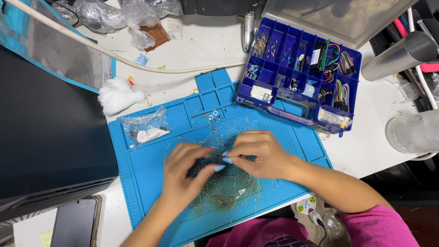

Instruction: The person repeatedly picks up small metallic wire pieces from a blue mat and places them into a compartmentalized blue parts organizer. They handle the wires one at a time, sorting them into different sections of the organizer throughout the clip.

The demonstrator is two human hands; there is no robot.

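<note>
Resistors [228, 187], a loose heap of thin wire-legged components, lie spread over the middle of a blue work mat [151, 183] at the centre of the frame. Both hands meet above the heap. The left hand [185, 176] comes in from the lower left, its fingers [218, 168] curled together and pinched on what looks like a small dark cluster of the components. The right hand [260, 153] comes in from the lower right, its fingers [227, 160] closed toward the same spot, tips touching or nearly touching the left ones; exactly what they pinch is too small to tell.

On the mat's upper left lies a clear plastic bag [144, 128] with small white contents. A few small metal rings [213, 114] sit in a recess near the mat's top edge. Just beside the mat's upper right corner, an open blue compartment box [299, 75] holds sorted parts and coloured jumper wires. A tuft of white cotton [118, 95] rests on the white surface [206, 41] at the left, with a white cable [151, 67] running across the top. A dark phone [75, 223] lies at the lower left.

As a judgement: the wire legs are thin and tangled, so pulling one free could bend it or drag neighbours along. Loose pieces near the mat's lower edge could be swept off the surface by a forearm.
</note>
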